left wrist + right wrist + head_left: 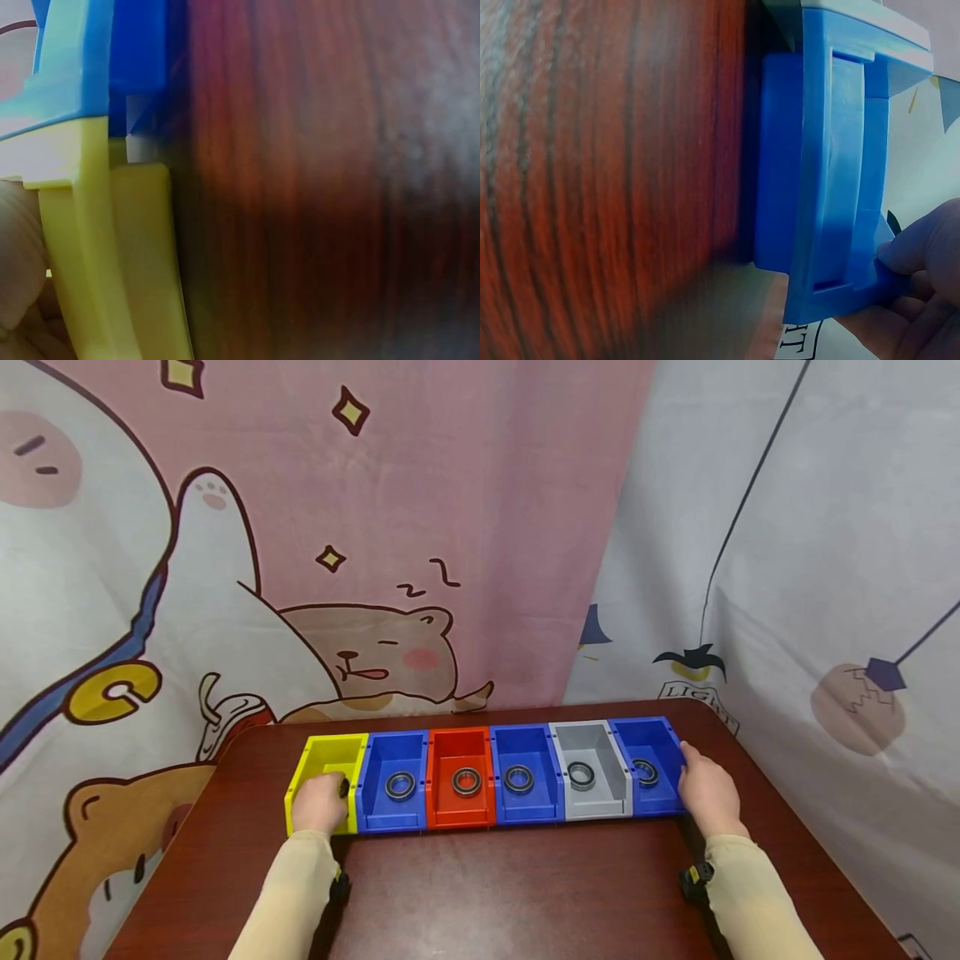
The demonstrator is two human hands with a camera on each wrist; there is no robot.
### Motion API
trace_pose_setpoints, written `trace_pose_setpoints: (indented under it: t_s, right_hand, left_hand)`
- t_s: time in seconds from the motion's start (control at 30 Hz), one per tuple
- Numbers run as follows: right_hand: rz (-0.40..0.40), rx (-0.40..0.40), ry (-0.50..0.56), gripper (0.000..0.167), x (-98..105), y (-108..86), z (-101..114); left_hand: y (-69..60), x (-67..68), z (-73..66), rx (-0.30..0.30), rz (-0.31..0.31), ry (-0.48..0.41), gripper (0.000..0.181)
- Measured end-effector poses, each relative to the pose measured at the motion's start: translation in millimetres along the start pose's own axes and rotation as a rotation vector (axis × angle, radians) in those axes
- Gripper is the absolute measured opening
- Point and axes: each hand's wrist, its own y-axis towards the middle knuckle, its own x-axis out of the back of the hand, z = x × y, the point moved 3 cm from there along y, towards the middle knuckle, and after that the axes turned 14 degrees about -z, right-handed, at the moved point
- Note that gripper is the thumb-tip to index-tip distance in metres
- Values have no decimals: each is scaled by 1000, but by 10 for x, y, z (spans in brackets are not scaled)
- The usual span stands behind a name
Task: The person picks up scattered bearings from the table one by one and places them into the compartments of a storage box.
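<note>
My left hand point(321, 803) is inside the yellow bin point(335, 744) at the left end of a joined row. Its curled fingers hold a dark ring bearing point(344, 787), mostly hidden by the hand. The left wrist view shows part of that hand point(19, 262) behind the yellow front lip point(142, 247). At the right end, my right hand point(708, 789) grips the outer side wall of the blue bin point(647, 735). In the right wrist view, thumb and fingers point(922, 240) pinch that wall. A black-and-silver bearing point(644, 772) lies in this bin.
Between the end bins stand a blue bin point(393, 752), a red bin point(459, 747), another blue bin point(521, 745) and a grey bin point(587, 743), each with one bearing inside. They stand on a dark wooden table point(510, 893). A printed curtain point(487, 527) hangs behind.
</note>
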Motion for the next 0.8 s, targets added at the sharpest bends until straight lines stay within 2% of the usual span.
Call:
trace_pose_setpoints:
  t_s: [0.17, 0.43, 0.53, 0.63, 0.8]
  right_hand:
    - [5, -2, 5, 49, -8, 14, -35]
    - [14, 16, 28, 49, -11, 28, -59]
    - [29, 25, 34, 53, -25, 10, -71]
    - [31, 39, 40, 56, -24, -27, -65]
    - [-48, 83, 63, 53, 83, -99, 38]
  left_hand:
    - [-9, 0, -20, -10, -10, -3, 35]
    - [-106, 75, -8, -94, -65, -33, 40]
    - [-161, 159, -11, -104, -100, -60, 44]
    - [-220, 276, -41, -128, -164, -89, 45]
    - [-320, 463, -144, -177, -252, -131, 43]
